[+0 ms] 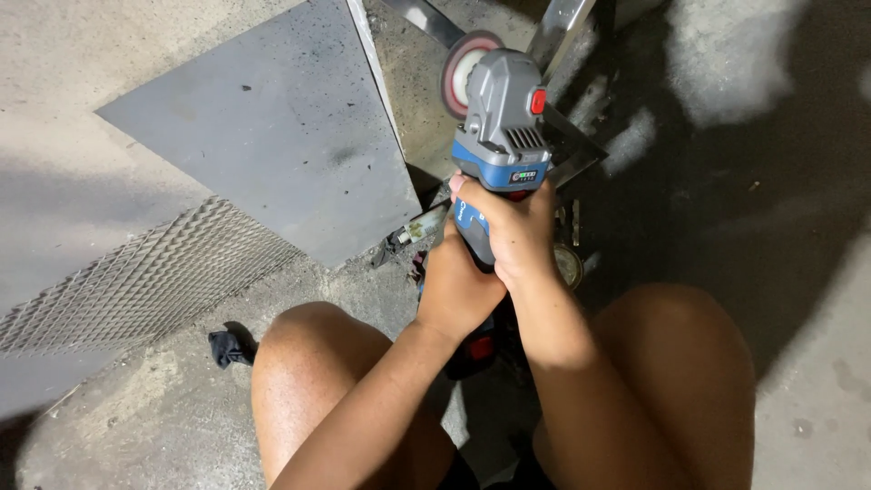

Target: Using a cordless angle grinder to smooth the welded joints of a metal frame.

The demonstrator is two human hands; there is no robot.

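Both hands grip a blue-grey angle grinder: right hand wrapped round its body, left hand clasped just below. A flat steel sheet lies left of them.

Matt plastic angle grinder, dull flat metal sheet, rough concrete floor.

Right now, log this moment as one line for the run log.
left hand: gripping grinder body | right hand: wrapped round grinder | disc: over metal bars | steel sheet, mesh: on floor, left
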